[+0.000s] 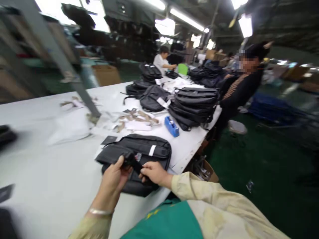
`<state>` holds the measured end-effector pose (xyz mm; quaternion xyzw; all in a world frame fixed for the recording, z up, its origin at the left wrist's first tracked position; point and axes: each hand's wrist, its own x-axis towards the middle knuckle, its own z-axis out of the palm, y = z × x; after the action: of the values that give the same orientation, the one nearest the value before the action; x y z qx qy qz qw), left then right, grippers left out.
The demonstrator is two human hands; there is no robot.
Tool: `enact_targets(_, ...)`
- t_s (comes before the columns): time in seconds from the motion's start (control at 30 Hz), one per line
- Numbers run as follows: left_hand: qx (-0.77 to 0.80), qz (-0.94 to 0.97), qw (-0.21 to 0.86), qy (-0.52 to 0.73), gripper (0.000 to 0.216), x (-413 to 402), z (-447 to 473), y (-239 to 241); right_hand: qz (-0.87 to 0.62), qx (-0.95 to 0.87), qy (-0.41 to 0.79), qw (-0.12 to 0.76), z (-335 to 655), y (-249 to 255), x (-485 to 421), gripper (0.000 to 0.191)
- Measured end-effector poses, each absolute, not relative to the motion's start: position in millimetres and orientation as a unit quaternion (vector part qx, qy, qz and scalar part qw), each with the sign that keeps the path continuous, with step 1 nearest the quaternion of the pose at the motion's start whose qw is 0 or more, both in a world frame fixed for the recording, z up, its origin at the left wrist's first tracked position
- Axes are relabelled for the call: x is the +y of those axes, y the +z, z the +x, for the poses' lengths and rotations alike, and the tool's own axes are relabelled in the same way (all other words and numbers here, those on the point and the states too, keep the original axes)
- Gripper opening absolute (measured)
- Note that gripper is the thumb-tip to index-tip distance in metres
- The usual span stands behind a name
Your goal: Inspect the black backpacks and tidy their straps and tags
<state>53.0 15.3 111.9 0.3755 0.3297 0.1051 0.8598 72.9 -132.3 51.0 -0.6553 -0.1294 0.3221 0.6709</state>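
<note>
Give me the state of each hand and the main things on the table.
Left bare hand, closed on black fabric strap
Right bare hand, pinching that strap
Black fabric backpack, lying down; zips too blurred to judge
Stack of black backpacks, piled up
Blue plastic tape dispenser, resting unheld

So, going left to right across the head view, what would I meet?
White sheeting, the left hand, the right hand, a blue tape dispenser, a stool, a dark blue heap.
</note>
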Motion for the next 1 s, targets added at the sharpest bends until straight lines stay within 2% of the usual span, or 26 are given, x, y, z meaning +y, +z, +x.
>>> enact_targets(0.2,0.320,0.354,0.863,0.164,0.015,37,36,120,-0.644,-0.179,0.365,0.648,70,43,-147,0.032)
enact_targets(0.37,0.317,0.357,0.860,0.180,0.015,40,37,124,-0.720,-0.267,0.207,0.606,76,53,-139,0.014)
enact_targets(0.43,0.318,0.357,0.859,0.181,0.015,39,36,126,-0.729,-0.298,0.181,0.589,83,58,-133,0.011)
enact_targets(0.63,0.346,0.348,0.850,0.193,0.015,41,42,133,-0.724,-0.345,0.309,0.511,108,63,-127,0.025)
enact_targets(1.0,0.350,0.359,0.833,0.234,0.018,56,54,146,-0.721,-0.366,0.335,0.483,100,39,-135,0.022)
